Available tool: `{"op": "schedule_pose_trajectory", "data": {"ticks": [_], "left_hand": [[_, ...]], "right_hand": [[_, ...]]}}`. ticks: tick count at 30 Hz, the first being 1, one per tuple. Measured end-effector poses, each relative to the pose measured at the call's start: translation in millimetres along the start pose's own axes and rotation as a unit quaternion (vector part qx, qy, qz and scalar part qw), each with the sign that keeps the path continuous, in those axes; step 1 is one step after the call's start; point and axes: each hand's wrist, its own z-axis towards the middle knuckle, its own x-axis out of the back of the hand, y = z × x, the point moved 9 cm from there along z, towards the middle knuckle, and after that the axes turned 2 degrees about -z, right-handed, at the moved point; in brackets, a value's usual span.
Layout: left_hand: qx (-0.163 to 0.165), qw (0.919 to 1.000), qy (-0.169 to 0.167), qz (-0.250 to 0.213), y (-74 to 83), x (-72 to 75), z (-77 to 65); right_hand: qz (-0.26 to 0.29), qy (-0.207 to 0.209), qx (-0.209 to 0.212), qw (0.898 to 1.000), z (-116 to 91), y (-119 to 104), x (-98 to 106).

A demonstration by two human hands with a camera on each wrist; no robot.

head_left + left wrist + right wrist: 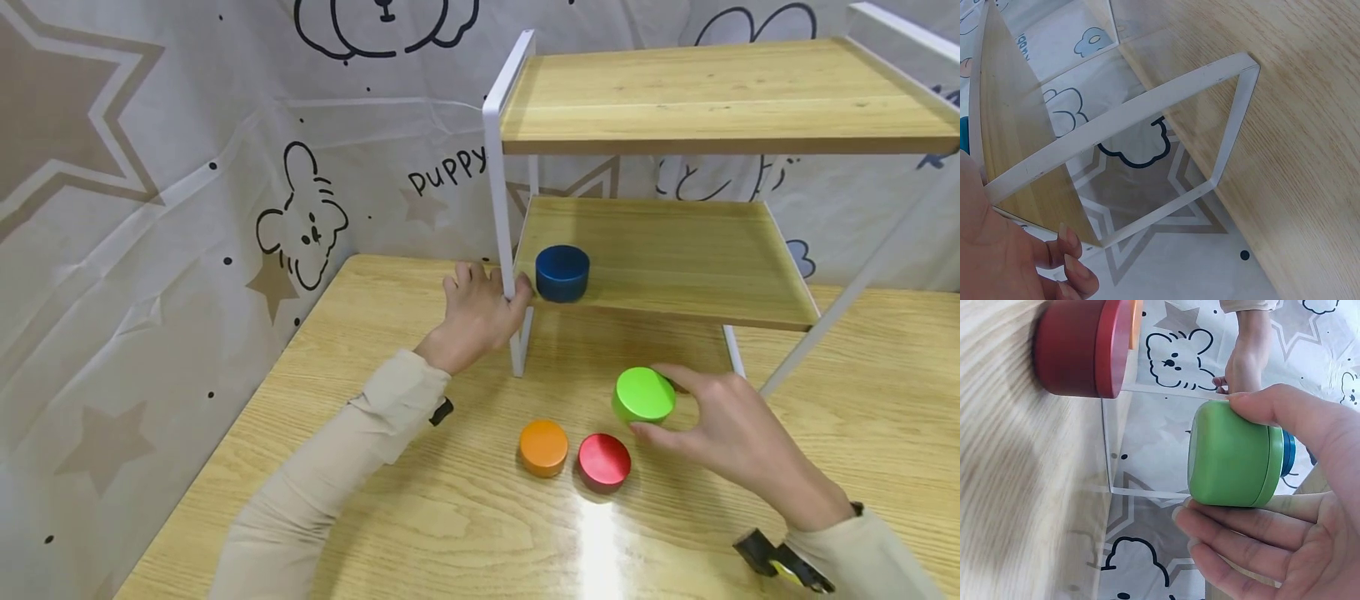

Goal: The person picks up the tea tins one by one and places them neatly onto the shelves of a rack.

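Observation:
My right hand [738, 425] pinches a round green lidded tin [643, 395] between thumb and fingers, in front of the rack's lower shelf. In the right wrist view the green tin [1235, 453] is tilted on its side, its base off the tabletop. My left hand [483, 308] grips the white side post of a two-tier wooden shelf rack [660, 250], thumb on the inner side and fingers outside. Near that thumb, a dark blue tin [562, 273] stands at the left end of the lower shelf. On the table, an orange tin [543, 448] and a red tin [603, 462] stand side by side.
The rack's upper shelf [720, 96] overhangs the lower one, and its white slanted leg [847, 283] comes down behind my right hand. A printed cloth [187, 183] hangs along the left and back edges of the wooden table [420, 517].

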Motion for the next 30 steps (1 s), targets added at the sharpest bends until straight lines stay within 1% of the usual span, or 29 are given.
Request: {"op": "schedule_pose_trajectory", "data": {"ticks": [9,18,26,30], "left_hand": [[0.005,0.9999,-0.008,0.005,-0.3,-0.6,0.1],[-0.002,1.0000,-0.002,0.004,0.6,-1.5,1.2],[-0.005,1.0000,0.001,-0.003,1.5,-0.3,1.3],[-0.008,0.9999,0.000,-0.009,1.4,-0.9,0.7]], "right_hand": [[-0.001,-0.012,-0.012,1.000,5,-1,2],[-0.007,0.020,0.009,1.000,8,-3,11],[-0.005,0.028,0.003,1.000,11,1,20],[-0.008,0.044,0.010,0.999,12,2,27]]}}
